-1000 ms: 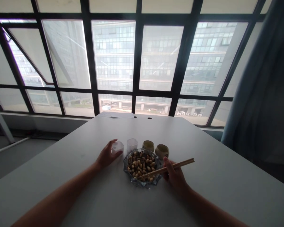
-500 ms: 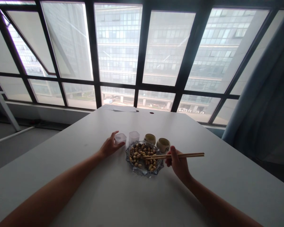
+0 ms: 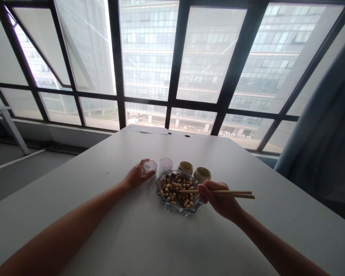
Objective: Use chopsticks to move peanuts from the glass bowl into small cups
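Observation:
Nuts in their shells, seemingly pistachios and peanuts (image 3: 172,186), fill a scalloped glass bowl (image 3: 168,207). My right hand (image 3: 220,197) is closed around a pair of wooden chopsticks (image 3: 238,193) at the bowl's right rim. Their tips reach in among the nuts, and whether they pinch one I cannot tell. To the left, my left hand (image 3: 136,175) curls thumb and fingers around a small translucent plastic cup (image 3: 150,166). A second translucent cup (image 3: 166,164) stands beside it, behind the bowl.
Two small tan cups, one (image 3: 185,167) behind the bowl and another (image 3: 202,174) closer to my right hand, stand in a row. White sheets of paper (image 3: 153,130) lie at the table's far edge. Windows rise beyond it, and a blue curtain (image 3: 319,115) hangs at right.
My right hand has moved left and slightly down toward the bowl, with the chopsticks' back ends now farther apart. My left hand stays at the cup. The view has shifted slightly.

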